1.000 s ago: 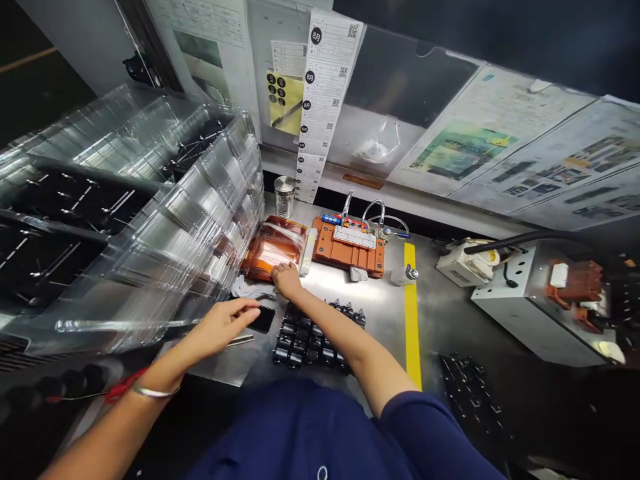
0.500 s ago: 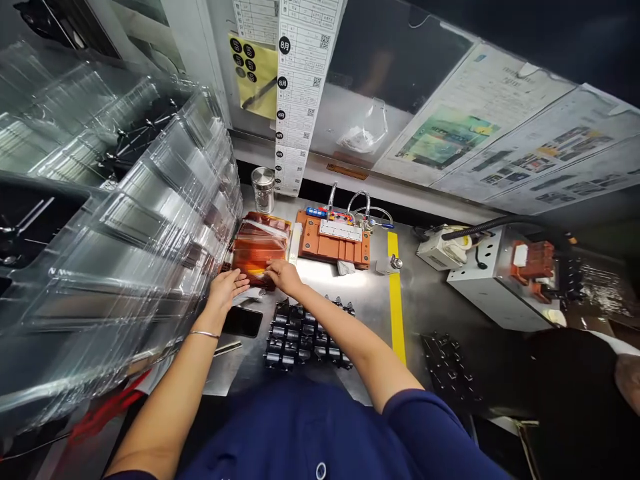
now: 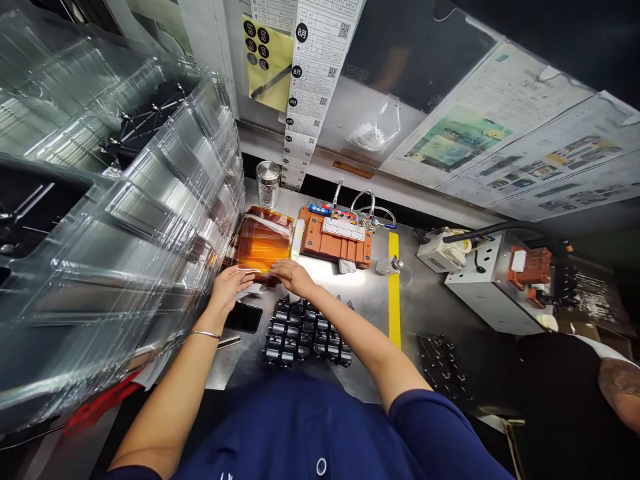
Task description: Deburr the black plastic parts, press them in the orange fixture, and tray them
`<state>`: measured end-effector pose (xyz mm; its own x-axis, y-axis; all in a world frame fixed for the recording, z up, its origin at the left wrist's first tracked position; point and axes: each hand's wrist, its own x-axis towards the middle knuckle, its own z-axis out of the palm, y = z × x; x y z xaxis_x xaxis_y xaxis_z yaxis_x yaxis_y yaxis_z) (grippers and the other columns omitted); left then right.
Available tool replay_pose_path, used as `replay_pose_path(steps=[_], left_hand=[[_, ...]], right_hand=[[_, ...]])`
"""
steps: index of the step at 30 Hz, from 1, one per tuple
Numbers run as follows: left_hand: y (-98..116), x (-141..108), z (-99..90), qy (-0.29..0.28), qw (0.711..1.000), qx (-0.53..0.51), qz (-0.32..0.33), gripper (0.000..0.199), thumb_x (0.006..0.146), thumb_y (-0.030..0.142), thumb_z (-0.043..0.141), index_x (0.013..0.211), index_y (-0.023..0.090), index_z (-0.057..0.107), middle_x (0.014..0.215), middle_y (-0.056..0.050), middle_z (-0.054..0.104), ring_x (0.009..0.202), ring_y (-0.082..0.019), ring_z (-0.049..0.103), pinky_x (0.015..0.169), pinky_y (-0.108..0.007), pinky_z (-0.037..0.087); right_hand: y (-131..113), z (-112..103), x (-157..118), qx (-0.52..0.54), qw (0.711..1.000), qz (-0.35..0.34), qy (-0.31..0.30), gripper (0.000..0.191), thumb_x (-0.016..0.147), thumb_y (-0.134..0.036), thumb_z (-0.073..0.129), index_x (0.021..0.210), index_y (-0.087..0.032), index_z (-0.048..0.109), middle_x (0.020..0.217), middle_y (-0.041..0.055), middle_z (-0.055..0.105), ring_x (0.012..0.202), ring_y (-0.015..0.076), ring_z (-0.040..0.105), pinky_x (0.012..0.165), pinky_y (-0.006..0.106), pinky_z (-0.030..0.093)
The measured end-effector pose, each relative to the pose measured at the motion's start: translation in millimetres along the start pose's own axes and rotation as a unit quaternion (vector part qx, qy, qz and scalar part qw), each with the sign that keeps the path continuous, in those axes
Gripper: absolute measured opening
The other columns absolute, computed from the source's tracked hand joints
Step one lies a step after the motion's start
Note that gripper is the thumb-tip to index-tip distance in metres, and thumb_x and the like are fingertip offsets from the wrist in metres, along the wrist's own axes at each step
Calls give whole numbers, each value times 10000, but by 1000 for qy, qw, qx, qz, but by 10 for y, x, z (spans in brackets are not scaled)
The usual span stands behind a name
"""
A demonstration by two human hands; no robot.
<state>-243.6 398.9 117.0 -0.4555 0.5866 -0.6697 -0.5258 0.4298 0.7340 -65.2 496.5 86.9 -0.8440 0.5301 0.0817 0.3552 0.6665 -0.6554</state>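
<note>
A stack of amber, see-through film sheets (image 3: 265, 241) lies on the metal table, beside the tall pile of clear trays. My left hand (image 3: 230, 288) is at its near left corner, fingers pressed together around the edge of a sheet. At the near right corner my right hand (image 3: 293, 277) pinches the same near edge. Just below the hands are a dark phone (image 3: 243, 318) and rows of black parts (image 3: 305, 333). An orange-brown fixture (image 3: 335, 243) with a white label strip stands right of the sheets.
Clear plastic trays (image 3: 165, 220) rise high at the left. Behind the sheets is a lidded jar (image 3: 269, 183). Yellow tape (image 3: 395, 293) runs along the table, with a white machine (image 3: 493, 287) farther right. Another person's arm (image 3: 620, 390) shows at the right edge.
The near edge of the top amber sheet is now between both hands, and its surface looks smoother and brighter. My right hand has shifted slightly right. The camera view has moved a little.
</note>
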Motion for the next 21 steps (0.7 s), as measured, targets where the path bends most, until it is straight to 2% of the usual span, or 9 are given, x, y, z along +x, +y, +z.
replay_pose_path(steps=[2,5,7,9,11,13,17,19,21], left_hand=[[-38,-30,44,-34,997,18,62,278,640,278,729,846,137,607,795,-78,728,717,-175,703,704,-300,572],[-79,-106,116,-72,977,106,171,305,669,351,684,881,136,641,785,-85,732,727,-209,703,739,-351,573],[-61,-165,153,-84,938,197,271,270,717,352,618,880,144,674,781,-82,738,709,-207,696,740,-341,567],[-6,-217,179,-96,884,279,362,238,755,319,561,869,163,701,804,-74,749,709,-194,690,745,-309,557],[64,-253,198,-115,842,321,417,230,777,294,531,851,178,715,827,-68,756,718,-183,688,744,-279,549],[121,-277,214,-139,823,329,442,233,795,287,523,846,178,723,834,-68,757,726,-177,688,733,-263,544],[141,-317,224,-160,823,299,455,224,799,290,540,827,173,728,828,-73,755,729,-178,687,730,-270,546],[113,-345,218,-170,840,275,436,210,787,296,556,811,175,727,807,-66,751,719,-177,681,721,-276,548],[77,-369,212,-181,868,247,390,193,763,320,592,782,177,720,769,-56,739,703,-177,671,705,-278,546]], right_hand=[[-162,-66,14,4,1000,25,18,225,875,-287,617,1054,-202,723,1114,95,720,1078,203,645,981,359,472],[-485,-203,90,-8,996,71,55,289,876,-345,610,1105,-196,704,1105,98,715,1024,187,653,911,297,487],[-695,-327,148,-32,993,104,45,267,880,-324,596,1087,-199,710,1059,88,724,965,179,663,830,262,490],[-861,-467,186,-58,989,132,13,228,877,-299,590,1023,-193,728,984,78,737,897,181,670,756,251,472],[-971,-601,197,-80,986,146,-18,204,877,-269,572,941,-174,741,914,78,743,840,184,670,704,252,444],[-1029,-712,186,-90,984,149,-37,200,873,-230,556,878,-153,740,870,84,741,797,184,662,671,255,416],[-1041,-849,148,-41,987,148,-52,157,836,-167,581,823,-152,737,843,66,743,762,155,650,658,230,394],[-1013,-870,143,13,988,145,-60,141,833,-183,604,804,-163,741,806,41,744,732,130,645,651,210,393],[-957,-855,151,62,986,145,-60,142,826,-192,615,765,-160,739,755,23,737,685,110,631,635,199,392]])
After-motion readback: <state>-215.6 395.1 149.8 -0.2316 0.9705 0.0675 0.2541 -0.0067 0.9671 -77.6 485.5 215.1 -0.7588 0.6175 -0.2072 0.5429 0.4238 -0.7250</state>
